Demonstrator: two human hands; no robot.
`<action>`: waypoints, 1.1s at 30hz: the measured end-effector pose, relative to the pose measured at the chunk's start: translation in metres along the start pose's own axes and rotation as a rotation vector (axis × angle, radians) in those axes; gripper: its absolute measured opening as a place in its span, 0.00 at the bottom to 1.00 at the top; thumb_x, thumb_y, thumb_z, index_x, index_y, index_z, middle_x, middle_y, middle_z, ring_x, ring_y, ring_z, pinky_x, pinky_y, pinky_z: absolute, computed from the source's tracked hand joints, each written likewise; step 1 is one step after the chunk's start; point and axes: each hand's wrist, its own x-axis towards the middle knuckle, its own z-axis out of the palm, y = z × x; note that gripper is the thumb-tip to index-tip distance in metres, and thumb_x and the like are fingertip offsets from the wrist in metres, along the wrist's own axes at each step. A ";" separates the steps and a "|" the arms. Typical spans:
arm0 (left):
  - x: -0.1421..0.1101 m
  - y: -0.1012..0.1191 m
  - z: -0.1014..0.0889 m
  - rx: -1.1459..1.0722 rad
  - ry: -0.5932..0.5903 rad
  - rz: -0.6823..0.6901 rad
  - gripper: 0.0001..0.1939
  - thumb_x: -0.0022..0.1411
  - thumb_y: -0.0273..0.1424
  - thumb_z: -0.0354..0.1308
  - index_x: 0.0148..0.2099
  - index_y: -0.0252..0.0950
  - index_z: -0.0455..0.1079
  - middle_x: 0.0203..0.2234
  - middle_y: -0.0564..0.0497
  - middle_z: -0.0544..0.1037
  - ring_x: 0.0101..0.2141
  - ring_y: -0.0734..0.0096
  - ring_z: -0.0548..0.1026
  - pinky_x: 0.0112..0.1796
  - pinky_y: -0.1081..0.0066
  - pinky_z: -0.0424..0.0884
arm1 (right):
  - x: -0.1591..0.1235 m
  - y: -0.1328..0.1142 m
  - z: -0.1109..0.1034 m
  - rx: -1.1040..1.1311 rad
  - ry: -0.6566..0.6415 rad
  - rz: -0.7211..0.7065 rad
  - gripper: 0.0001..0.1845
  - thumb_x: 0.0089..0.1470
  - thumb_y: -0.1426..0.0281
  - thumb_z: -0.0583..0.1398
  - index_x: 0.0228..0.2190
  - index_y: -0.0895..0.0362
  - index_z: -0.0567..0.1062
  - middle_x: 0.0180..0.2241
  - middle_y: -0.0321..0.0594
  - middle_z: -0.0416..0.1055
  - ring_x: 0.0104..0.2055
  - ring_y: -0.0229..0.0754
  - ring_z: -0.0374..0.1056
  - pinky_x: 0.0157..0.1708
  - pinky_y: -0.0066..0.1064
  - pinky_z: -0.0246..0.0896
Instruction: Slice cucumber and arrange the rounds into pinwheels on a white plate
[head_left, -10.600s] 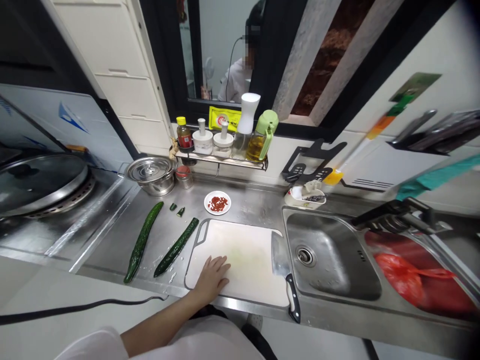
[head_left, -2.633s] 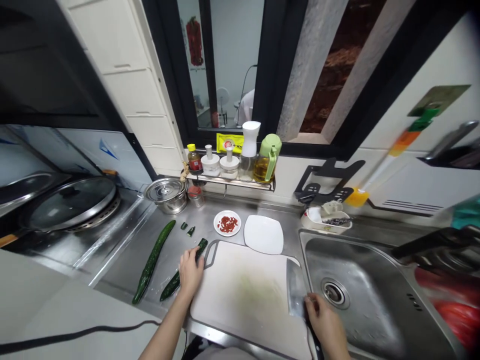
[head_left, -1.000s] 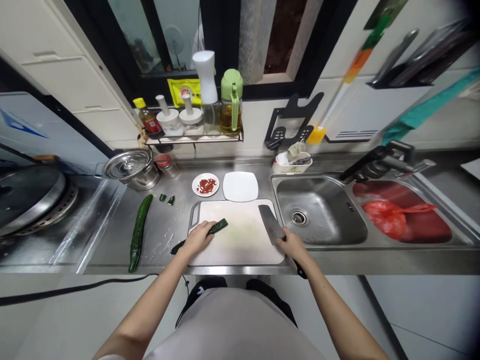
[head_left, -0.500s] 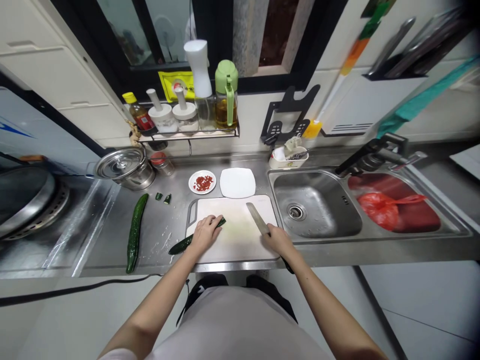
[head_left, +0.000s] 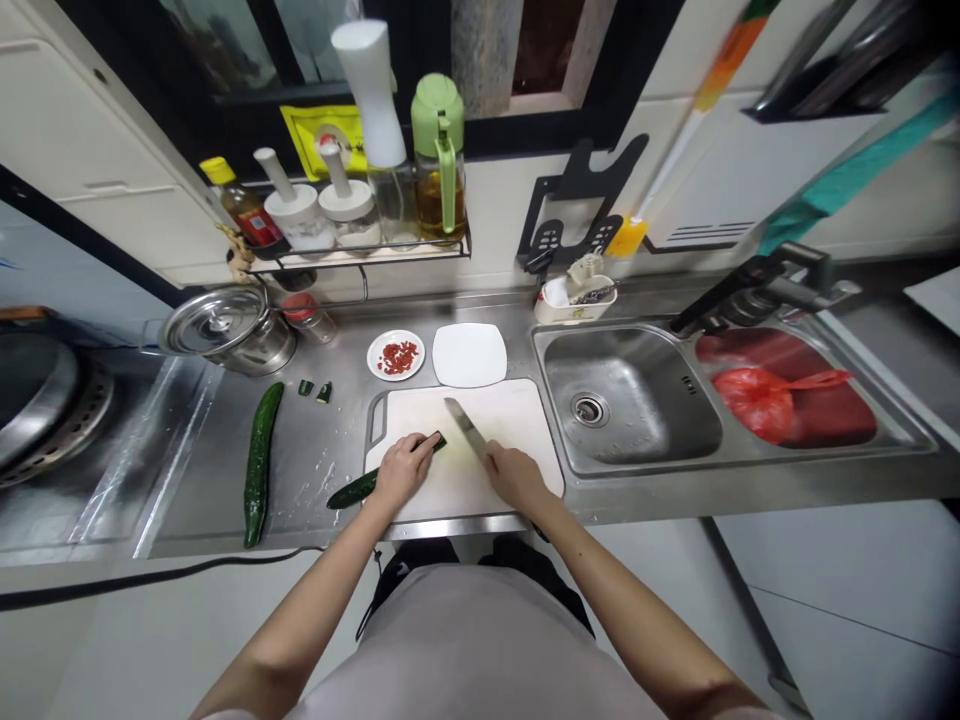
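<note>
My left hand (head_left: pixel 403 472) is closed over a dark green cucumber (head_left: pixel 352 491), which lies slantwise across the left side of the white cutting board (head_left: pixel 480 497). The cucumber's cut end pokes out past my fingers; its middle is hidden under the hand. My right hand (head_left: pixel 517 478) grips a kitchen knife (head_left: pixel 466 428) by its handle, most of which the hand covers. The blade points up and left, a short gap to the right of the cucumber's end. On the steel counter to the left lie a whole cucumber (head_left: pixel 262 465) and two small cucumber end pieces (head_left: pixel 324 393).
Behind the board stand a small plate of chopped red pieces (head_left: pixel 396 356) and a white square plate (head_left: pixel 470 355). The sink (head_left: pixel 634 400) adjoins on the right, with a red plastic bag (head_left: pixel 757 402) in its second basin. A lidded pot (head_left: pixel 229 330) stands back left.
My right hand has brought the knife leftward, closer to the cucumber's end. My left hand stays on the cucumber. The whole view has shifted slightly.
</note>
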 end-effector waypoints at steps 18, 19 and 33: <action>-0.005 0.005 0.007 -0.030 0.010 -0.043 0.22 0.69 0.32 0.46 0.62 0.47 0.65 0.50 0.46 0.72 0.50 0.62 0.69 0.53 0.60 0.69 | -0.001 -0.038 0.012 -0.049 -0.005 -0.083 0.19 0.66 0.69 0.42 0.50 0.62 0.67 0.39 0.52 0.76 0.42 0.48 0.74 0.39 0.35 0.65; -0.005 0.006 0.007 -0.033 0.014 -0.044 0.21 0.69 0.32 0.46 0.62 0.47 0.65 0.50 0.46 0.72 0.50 0.62 0.69 0.53 0.60 0.69 | -0.001 -0.038 0.012 -0.047 -0.005 -0.080 0.19 0.66 0.69 0.43 0.50 0.61 0.67 0.39 0.51 0.76 0.42 0.49 0.74 0.39 0.35 0.65; -0.005 0.006 0.008 -0.063 0.016 -0.048 0.21 0.69 0.32 0.46 0.61 0.47 0.66 0.51 0.46 0.73 0.51 0.61 0.70 0.54 0.60 0.68 | 0.003 -0.041 0.023 -0.060 -0.017 -0.100 0.18 0.62 0.76 0.45 0.47 0.63 0.69 0.35 0.53 0.76 0.40 0.49 0.76 0.35 0.35 0.67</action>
